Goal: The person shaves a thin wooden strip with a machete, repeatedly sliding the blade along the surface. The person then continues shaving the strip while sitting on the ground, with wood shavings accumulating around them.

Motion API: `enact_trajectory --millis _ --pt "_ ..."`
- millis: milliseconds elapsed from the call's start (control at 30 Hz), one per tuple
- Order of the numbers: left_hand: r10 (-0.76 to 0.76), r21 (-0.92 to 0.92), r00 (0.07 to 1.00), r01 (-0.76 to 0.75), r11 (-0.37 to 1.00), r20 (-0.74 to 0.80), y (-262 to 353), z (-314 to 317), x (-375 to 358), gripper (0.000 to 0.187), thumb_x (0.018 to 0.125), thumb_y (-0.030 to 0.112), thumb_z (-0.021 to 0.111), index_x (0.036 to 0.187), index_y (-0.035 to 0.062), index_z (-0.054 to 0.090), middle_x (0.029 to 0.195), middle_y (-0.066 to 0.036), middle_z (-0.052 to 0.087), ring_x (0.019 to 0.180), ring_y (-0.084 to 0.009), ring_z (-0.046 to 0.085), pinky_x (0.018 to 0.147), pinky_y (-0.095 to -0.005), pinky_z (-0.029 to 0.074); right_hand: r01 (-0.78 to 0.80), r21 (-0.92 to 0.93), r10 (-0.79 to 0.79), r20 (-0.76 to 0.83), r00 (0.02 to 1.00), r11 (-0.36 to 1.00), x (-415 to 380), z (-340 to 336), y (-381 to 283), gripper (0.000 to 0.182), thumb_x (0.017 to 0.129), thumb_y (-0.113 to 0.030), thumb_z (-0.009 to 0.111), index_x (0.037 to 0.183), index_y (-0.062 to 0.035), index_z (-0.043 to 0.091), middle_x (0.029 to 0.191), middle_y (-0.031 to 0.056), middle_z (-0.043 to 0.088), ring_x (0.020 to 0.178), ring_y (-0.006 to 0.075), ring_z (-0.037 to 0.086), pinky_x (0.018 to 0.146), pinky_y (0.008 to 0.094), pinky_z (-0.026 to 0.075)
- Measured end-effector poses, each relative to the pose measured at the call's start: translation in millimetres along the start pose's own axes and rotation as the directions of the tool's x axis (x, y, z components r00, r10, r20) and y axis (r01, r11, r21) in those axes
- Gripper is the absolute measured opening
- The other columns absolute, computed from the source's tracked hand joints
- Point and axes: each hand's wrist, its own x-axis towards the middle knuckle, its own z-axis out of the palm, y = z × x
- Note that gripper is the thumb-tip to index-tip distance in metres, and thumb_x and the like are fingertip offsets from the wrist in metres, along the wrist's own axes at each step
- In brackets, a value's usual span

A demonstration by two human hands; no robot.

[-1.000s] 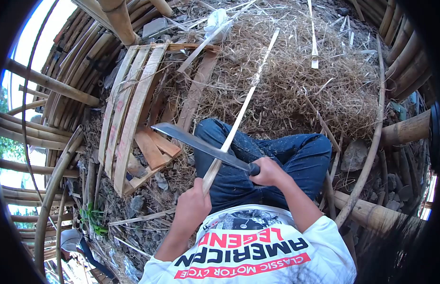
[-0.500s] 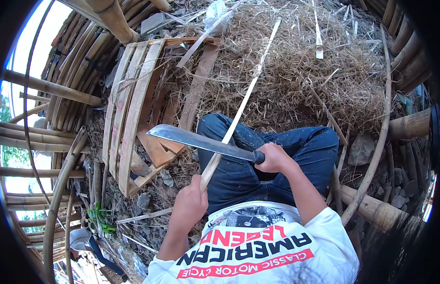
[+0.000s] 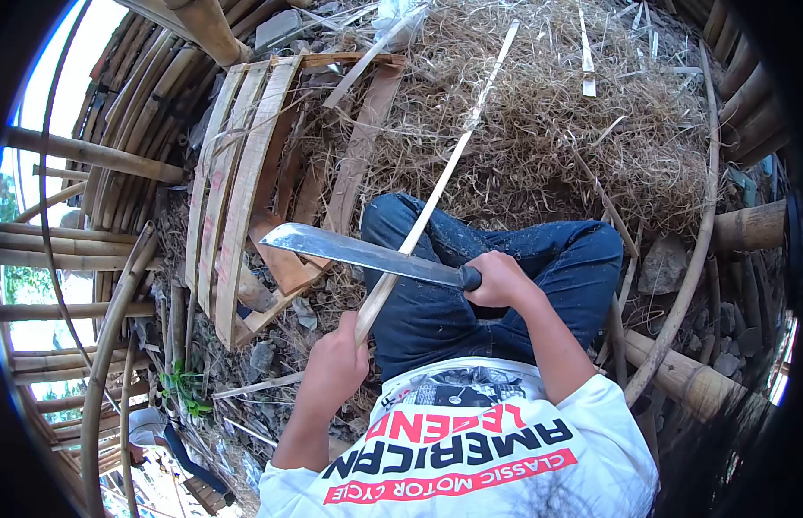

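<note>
My right hand (image 3: 498, 279) is wrapped round the dark handle of a machete (image 3: 358, 252), whose broad blade points left across my lap. Under the blade runs a long, pale strip, seemingly split bamboo (image 3: 443, 183), and the two cross just over my thigh. My left hand (image 3: 336, 363) grips the strip's near end, beside my left hip. From there the strip slants up and away to the right, its far end over the dry shavings. The spot where blade meets strip is partly covered by the blade.
A slatted wooden crate (image 3: 246, 190) lies at the left. Dry shavings (image 3: 548, 129) heap up in front of my crossed legs. Bamboo poles (image 3: 91, 155) fence the left side, and a thick bamboo pole (image 3: 686, 375) lies at the right. Another person (image 3: 147, 432) shows at lower left.
My left hand has drawn back toward me and slightly left, taking the strip with it. The machete stays across the strip, its tip a little higher in the view.
</note>
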Motion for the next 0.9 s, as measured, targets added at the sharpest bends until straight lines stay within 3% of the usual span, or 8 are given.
enact_trajectory --millis 500,633,700,767,900 --pt "-0.038 0.018 0.998 0.037 0.999 0.043 -1 -11 3 0.025 0.087 0.006 0.054 0.110 0.0013 0.045 0.078 -0.030 0.060 0.079 -0.0497 0.059 0.070 -0.0566 0.043 0.015 -0.112 -0.024 -0.076 0.997 0.994 0 -11 8 0.024 0.064 -0.027 0.068 0.083 -0.0130 0.073 0.082 0.0167 0.070 0.081 0.0362 0.066 0.078 0.0438 0.053" --pt "0.032 0.190 0.997 -0.018 0.982 -0.071 1 -14 9 0.028 0.082 0.006 0.056 0.108 -0.0001 0.046 0.073 -0.026 0.062 0.073 -0.0467 0.062 0.067 -0.0539 0.050 0.024 -0.093 -0.043 -0.206 0.978 0.995 -9 -8 -18 0.027 0.065 -0.031 0.069 0.084 -0.0122 0.073 0.082 0.0158 0.070 0.080 0.0355 0.067 0.077 0.0435 0.054" --pt "-0.010 0.201 0.997 0.025 0.979 -0.075 15 -9 11 0.028 0.083 0.007 0.056 0.108 0.0000 0.047 0.071 -0.026 0.062 0.072 -0.0462 0.062 0.065 -0.0538 0.050 0.092 0.102 -0.073 -0.179 0.981 0.991 -23 -9 -35 0.031 0.066 -0.036 0.069 0.084 -0.0109 0.073 0.080 0.0164 0.070 0.079 0.0357 0.067 0.076 0.0436 0.054" --pt "0.049 0.178 0.995 -0.033 0.984 -0.088 18 4 10 0.025 0.084 0.009 0.056 0.107 0.0002 0.048 0.072 -0.027 0.062 0.071 -0.0459 0.063 0.064 -0.0539 0.049 0.095 0.070 -0.083 -0.159 0.984 0.993 -26 0 -40 0.035 0.066 -0.041 0.070 0.082 -0.0096 0.073 0.077 0.0186 0.069 0.078 0.0367 0.068 0.077 0.0433 0.055" --pt "-0.003 0.116 0.996 0.014 0.993 -0.092 25 7 6 0.021 0.086 0.012 0.056 0.104 0.0005 0.050 0.074 -0.028 0.063 0.072 -0.0462 0.063 0.064 -0.0542 0.048 -0.026 0.048 0.033 -0.141 0.989 0.998 -18 0 -21 0.029 0.065 -0.039 0.070 0.077 -0.0126 0.073 0.076 0.0156 0.070 0.078 0.0343 0.068 0.077 0.0424 0.055"
